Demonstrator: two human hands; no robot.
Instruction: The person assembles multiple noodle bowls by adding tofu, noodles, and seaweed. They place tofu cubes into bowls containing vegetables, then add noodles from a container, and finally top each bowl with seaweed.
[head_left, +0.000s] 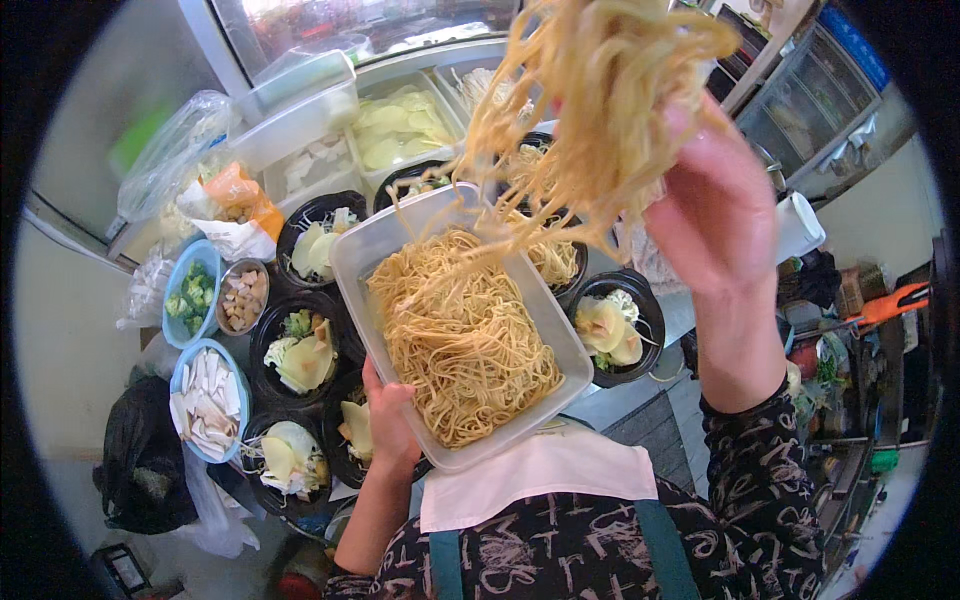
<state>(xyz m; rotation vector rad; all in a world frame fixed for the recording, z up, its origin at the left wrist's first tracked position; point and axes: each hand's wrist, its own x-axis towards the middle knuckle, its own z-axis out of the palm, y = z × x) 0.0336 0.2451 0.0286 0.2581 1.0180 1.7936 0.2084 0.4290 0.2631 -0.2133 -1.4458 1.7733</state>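
My left hand (394, 424) grips the left edge of a translucent plastic container (555, 412), tilted in front of me and holding a mass of cooked noodles (465, 337). Up at the top right, my right hand (716, 195) clutches a large bunch of noodles (600, 112), blurred, with strands trailing over the container's upper rim. Around the container stand several black bowls. One at its right (652, 292) and one at its left (259, 322) hold sliced potato and vegetables. A bowl behind the hanging strands (574, 281) has noodles in it.
At the left are a blue basket of broccoli (169, 289), a metal bowl of diced pieces (225, 319) and a blue basket of white strips (242, 390). Tubs of sliced potato (401, 127) and enoki mushrooms (487, 86) line the back below a window. A black plastic bag (142, 450) sits lower left.
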